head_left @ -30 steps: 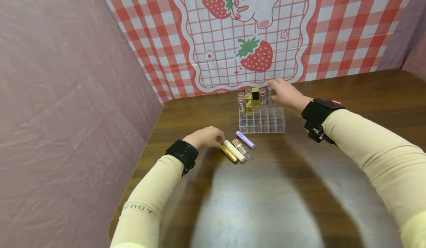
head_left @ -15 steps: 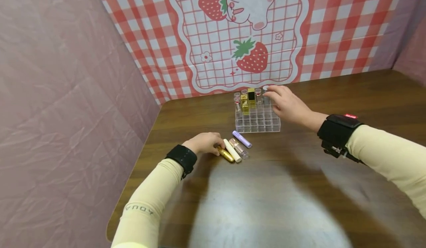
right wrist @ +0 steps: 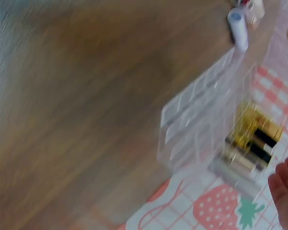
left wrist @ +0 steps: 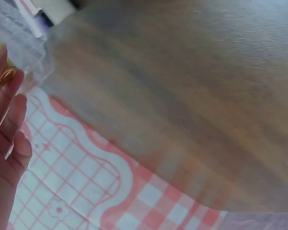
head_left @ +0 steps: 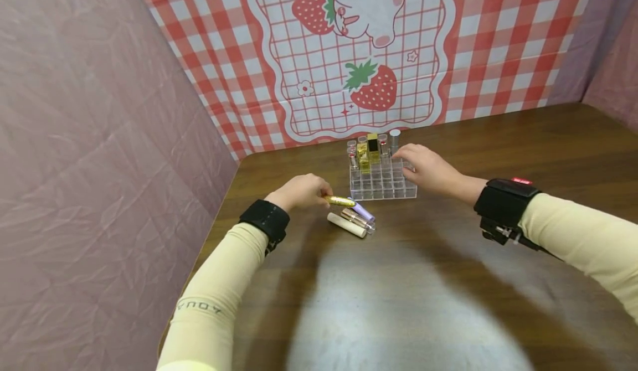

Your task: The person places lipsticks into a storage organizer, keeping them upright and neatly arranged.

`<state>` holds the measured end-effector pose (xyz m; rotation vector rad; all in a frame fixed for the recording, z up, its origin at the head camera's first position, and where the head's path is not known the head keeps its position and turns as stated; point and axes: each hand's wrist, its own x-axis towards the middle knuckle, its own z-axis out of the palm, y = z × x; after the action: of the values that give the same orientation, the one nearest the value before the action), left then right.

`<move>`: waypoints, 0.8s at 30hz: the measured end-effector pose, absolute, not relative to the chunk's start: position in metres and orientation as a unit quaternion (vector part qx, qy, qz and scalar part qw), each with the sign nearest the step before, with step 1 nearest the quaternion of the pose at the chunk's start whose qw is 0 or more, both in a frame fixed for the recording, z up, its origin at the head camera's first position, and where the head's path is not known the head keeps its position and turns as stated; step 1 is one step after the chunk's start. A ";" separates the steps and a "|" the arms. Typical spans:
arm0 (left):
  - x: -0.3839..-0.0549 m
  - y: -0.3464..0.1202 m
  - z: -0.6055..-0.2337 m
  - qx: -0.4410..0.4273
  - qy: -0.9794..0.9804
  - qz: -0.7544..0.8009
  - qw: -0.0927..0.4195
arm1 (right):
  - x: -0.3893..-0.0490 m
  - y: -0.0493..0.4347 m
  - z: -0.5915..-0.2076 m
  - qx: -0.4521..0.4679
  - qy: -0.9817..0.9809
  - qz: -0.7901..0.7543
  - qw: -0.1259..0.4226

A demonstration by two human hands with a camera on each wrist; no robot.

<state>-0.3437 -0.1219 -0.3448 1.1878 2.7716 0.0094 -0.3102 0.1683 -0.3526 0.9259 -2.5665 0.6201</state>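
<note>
My left hand (head_left: 302, 191) pinches one end of a slim gold makeup tube (head_left: 341, 201), held roughly level above the table. In the left wrist view its round gold end (left wrist: 7, 75) shows at the fingertips. Just below lie a cream tube (head_left: 346, 225), a rose-gold lipstick with a clear end (head_left: 358, 220) and a lilac tube (head_left: 364, 212), partly behind the gold one. A clear divided lipstick organizer (head_left: 382, 192) stands beyond them. My right hand (head_left: 431, 169) hovers at its right side, fingers loosely bent, holding nothing.
Lipsticks stand in the organizer's rear slots, among them a gold one with a black front (head_left: 373, 145) and a silver-capped tube (head_left: 395, 137). A red checked strawberry cloth (head_left: 369, 83) hangs behind the wooden table (head_left: 399, 293). Pink fabric (head_left: 89, 166) hangs at the left.
My right hand has drawn back from the silver-capped tube toward me. My left hand has taken the gold tube, lifted it and turned it sideways; the cream tube has swung round on the table.
</note>
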 end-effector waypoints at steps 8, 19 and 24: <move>-0.344 -0.094 -0.337 0.383 0.924 0.010 0.015 | -0.299 0.135 -0.365 0.370 -0.878 0.282 0.115; -0.344 -0.075 -0.332 0.375 0.926 0.036 0.034 | -0.300 0.123 -0.375 0.328 -0.887 0.294 0.137; -0.342 -0.074 -0.330 0.378 0.925 0.024 0.038 | -0.303 0.122 -0.375 0.340 -0.890 0.262 0.153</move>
<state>-0.3418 -0.0737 -0.3304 1.1613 2.8369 0.0730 -0.3026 0.1225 -0.3751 0.9765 -2.5534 0.7504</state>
